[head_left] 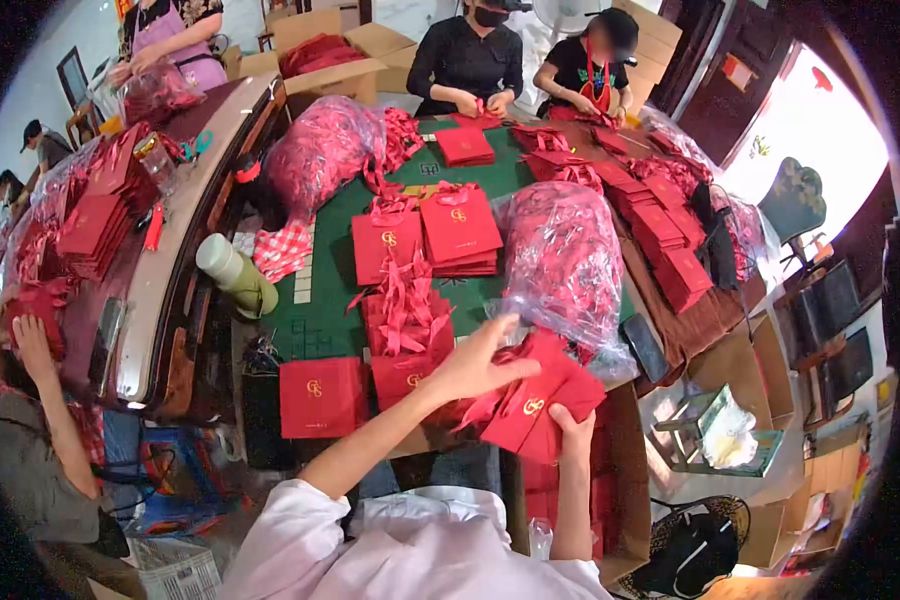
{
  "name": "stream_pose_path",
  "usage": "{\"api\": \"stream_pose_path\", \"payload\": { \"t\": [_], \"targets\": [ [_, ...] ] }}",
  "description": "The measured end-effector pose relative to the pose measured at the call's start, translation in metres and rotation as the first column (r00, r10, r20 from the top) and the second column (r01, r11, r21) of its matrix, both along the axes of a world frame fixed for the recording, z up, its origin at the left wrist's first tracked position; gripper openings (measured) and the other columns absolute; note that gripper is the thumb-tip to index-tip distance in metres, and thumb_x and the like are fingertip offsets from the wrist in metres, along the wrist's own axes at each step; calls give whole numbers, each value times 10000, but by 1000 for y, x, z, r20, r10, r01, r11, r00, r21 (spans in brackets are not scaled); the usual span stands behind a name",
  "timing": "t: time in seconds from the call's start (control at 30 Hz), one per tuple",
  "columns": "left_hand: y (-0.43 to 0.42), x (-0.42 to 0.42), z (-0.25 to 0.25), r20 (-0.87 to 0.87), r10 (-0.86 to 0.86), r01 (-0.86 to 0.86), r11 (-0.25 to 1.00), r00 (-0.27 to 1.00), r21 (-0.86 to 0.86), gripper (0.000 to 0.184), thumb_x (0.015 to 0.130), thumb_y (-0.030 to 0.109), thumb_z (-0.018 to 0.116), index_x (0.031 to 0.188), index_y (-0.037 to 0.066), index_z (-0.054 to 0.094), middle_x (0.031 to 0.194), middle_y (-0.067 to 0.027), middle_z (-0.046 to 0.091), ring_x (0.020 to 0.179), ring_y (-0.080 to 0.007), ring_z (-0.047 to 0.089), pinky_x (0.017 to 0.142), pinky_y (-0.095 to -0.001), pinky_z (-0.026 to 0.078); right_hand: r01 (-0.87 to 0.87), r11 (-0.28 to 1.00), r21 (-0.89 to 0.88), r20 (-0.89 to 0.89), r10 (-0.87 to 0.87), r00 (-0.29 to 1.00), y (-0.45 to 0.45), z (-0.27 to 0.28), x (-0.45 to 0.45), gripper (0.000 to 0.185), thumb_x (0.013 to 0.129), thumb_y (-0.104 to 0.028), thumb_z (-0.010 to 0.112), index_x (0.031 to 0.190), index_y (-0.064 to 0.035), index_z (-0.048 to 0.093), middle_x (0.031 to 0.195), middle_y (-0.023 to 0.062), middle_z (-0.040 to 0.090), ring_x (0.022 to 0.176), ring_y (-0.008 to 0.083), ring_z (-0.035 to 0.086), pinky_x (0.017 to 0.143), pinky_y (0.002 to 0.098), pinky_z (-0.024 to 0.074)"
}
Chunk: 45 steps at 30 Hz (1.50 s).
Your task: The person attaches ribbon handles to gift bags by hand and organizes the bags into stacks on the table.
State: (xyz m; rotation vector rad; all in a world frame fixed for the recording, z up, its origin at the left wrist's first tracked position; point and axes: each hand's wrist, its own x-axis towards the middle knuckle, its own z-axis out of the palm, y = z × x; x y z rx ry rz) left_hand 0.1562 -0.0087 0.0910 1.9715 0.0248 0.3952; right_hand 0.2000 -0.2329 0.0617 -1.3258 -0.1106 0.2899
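Observation:
My right hand grips several red paper gift bags with gold lettering, fanned out at the table's front edge. Just left of them is my left hand, its fingers spread and the thumb close to the bags; whether it touches them I cannot tell. Red ribbons lie in a heap on a stack of bags beyond my left wrist. A single flat red bag lies left of my forearm. Behind my hands sits a clear plastic sack full of red material.
More bag stacks stand on the green table. A green bottle, a phone and a second full sack are around it. Below my right arm is an open cardboard box. Several co-workers sit or stand at the tables.

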Motion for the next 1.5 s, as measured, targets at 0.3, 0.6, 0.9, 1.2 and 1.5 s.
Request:
{"api": "stream_pose_path", "payload": {
  "t": [0.3, 0.6, 0.9, 1.2, 1.5],
  "targets": [
    [10, -61, 33, 122, 358, -324, 917, 926, -235, 402, 871, 138, 712, 1228, 26, 566, 1136, -105, 648, 978, -179, 640, 792, -285, 530, -22, 995, 98, -247, 45, 968, -4, 1, 2, 508, 795, -112, 733, 1263, -28, 552, 1163, 72, 643, 1021, 200, 634, 921, 350, 505],
    [-59, -116, -10, 159, 442, -424, 896, 883, -133, 496, 691, 220, 883, 1028, 50, 561, 910, -61, 579, 767, -151, 591, 624, -273, 480, -38, 989, 140, -337, 83, 938, -4, -6, 7, 511, 844, -140, 695, 1310, -27, 519, 1224, 93, 625, 1063, 222, 636, 929, 353, 523],
    [-31, -89, 6, 164, 389, -366, 917, 906, -158, 131, 868, 65, 681, 939, 24, 579, 833, -85, 655, 690, -198, 660, 617, -309, 525, -11, 978, 208, -480, 112, 870, -10, -5, -2, 415, 899, -214, 653, 1261, -26, 577, 1223, 110, 643, 1094, 240, 634, 979, 382, 499],
    [10, -58, 25, 402, 315, -430, 871, 860, 238, 95, 862, 91, 658, 893, 69, 571, 838, -85, 618, 801, -286, 623, 694, -376, 505, -163, 882, 442, -421, 365, 831, -30, -33, -5, 361, 966, -258, 536, 1273, -76, 591, 1220, 118, 654, 1103, 277, 631, 993, 425, 490],
    [-13, -99, 19, 450, 359, -455, 882, 818, 125, 161, 725, 158, 811, 784, 118, 666, 775, -34, 576, 725, -233, 565, 660, -354, 456, -99, 855, 509, -464, 369, 805, -35, -32, -11, 394, 981, -289, 505, 1306, -76, 568, 1306, 122, 601, 1166, 297, 594, 1014, 461, 476]
  ]
}}
